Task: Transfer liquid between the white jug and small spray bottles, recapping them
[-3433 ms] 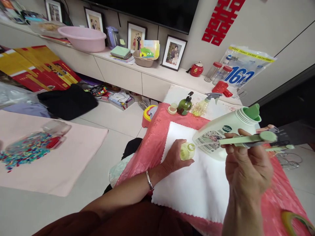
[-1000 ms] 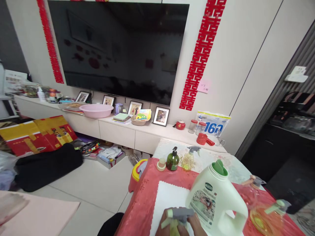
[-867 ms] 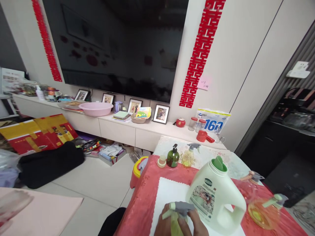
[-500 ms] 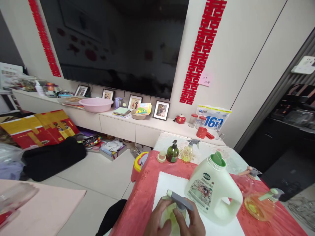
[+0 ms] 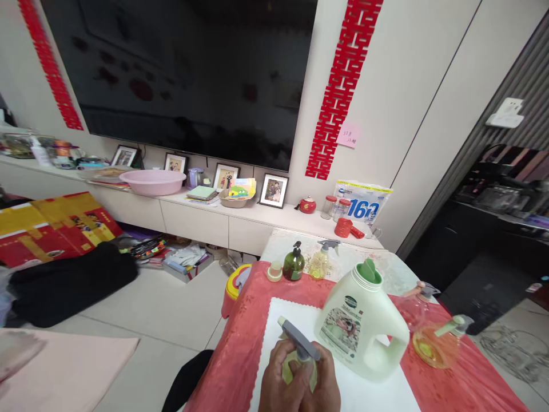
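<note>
Spray bottle (image 5: 301, 342), grey-topped, one: bottom centre of the frame, head slanting, in front of the white cloth (image 5: 281, 312). My left hand (image 5: 277, 375) and right hand (image 5: 326, 377): clasped around its body from either side, thumbs close together, some fingers hidden. Detergent jug (image 5: 364, 329), pale green, one: upright, just right of my hands. Pink bottle (image 5: 415, 312) and orange bottle (image 5: 433, 346): lower right of the frame. Green pump bottle (image 5: 294, 266), yellow spray bottle (image 5: 318, 266), round cap (image 5: 275, 271): grouped beyond the cloth. Tabletop (image 5: 231, 349): red-covered, beneath the white cloth.
</note>
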`<state>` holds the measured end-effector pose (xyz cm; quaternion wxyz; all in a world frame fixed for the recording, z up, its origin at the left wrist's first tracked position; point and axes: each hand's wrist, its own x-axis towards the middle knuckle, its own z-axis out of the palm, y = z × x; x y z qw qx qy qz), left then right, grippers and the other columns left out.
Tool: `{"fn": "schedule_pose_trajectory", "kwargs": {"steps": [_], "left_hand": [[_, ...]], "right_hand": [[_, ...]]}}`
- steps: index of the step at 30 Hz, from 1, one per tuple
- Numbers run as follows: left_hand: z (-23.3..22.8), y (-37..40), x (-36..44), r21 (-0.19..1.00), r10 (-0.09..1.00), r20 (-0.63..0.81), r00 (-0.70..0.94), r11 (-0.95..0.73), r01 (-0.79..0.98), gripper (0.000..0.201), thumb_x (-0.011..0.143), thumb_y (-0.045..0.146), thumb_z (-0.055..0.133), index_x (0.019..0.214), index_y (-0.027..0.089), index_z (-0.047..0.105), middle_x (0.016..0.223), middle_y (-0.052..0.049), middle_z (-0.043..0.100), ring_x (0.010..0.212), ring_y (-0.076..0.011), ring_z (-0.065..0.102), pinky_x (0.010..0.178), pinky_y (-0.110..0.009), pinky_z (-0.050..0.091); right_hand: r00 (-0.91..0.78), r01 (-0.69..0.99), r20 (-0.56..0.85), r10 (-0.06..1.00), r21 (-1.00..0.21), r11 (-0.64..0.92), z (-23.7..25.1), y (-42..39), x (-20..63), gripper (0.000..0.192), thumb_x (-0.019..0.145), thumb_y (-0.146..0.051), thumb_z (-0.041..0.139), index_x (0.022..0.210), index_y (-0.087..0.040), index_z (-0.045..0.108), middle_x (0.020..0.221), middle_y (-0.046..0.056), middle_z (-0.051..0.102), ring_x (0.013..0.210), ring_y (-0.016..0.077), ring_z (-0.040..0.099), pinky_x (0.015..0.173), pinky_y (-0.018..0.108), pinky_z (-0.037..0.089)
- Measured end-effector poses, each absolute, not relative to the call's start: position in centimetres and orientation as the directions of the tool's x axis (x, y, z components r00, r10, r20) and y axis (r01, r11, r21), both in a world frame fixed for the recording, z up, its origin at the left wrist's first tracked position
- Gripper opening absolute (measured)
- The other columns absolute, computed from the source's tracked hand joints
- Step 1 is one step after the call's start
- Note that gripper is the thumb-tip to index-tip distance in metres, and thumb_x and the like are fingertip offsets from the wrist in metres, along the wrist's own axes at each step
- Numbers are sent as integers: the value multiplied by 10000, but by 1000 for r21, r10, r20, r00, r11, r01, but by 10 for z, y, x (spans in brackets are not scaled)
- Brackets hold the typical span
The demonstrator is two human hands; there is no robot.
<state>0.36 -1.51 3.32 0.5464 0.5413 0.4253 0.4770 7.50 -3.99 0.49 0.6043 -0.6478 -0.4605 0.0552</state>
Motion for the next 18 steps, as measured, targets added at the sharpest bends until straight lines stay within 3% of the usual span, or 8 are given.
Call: {"fn": "schedule_pose_trajectory", "kwargs": {"steps": [6,10,15,18], "left_hand": [[31,-8,-9,973,933,227,280,-227,-31,438,880,557,632,1108,199,741,1138,-123,741,1072,-290,705,962,-378,580],[32,-7,-10,944,903,315,292,-329,-3,405,928,516,594,1148,206,733,1133,-119,747,1073,-284,712,951,-371,589],[29,-7,-12,919,880,357,312,-392,53,419,946,473,595,1251,209,707,1258,-136,731,1173,-295,698,1020,-386,575],[24,-6,-15,896,862,397,315,-438,72,455,940,448,616,1326,214,672,1324,-139,708,1242,-307,669,1063,-402,558]], "right_hand": [[475,426,534,699,-835,348,-2,-48,90,388,1038,-523,502,1235,-192,546,1218,87,585,1173,189,580,1016,251,468],[410,395,489,770,-856,333,10,-55,102,336,1065,-467,468,1218,-204,610,1251,83,592,1152,188,597,1001,250,496],[327,470,569,755,-790,392,24,-53,106,376,1075,-462,461,1374,-282,602,1310,54,575,1242,186,557,1068,269,476],[268,513,605,749,-748,421,21,-47,111,355,1068,-432,484,1355,-275,620,1268,60,592,1184,176,591,1018,253,510]]}}
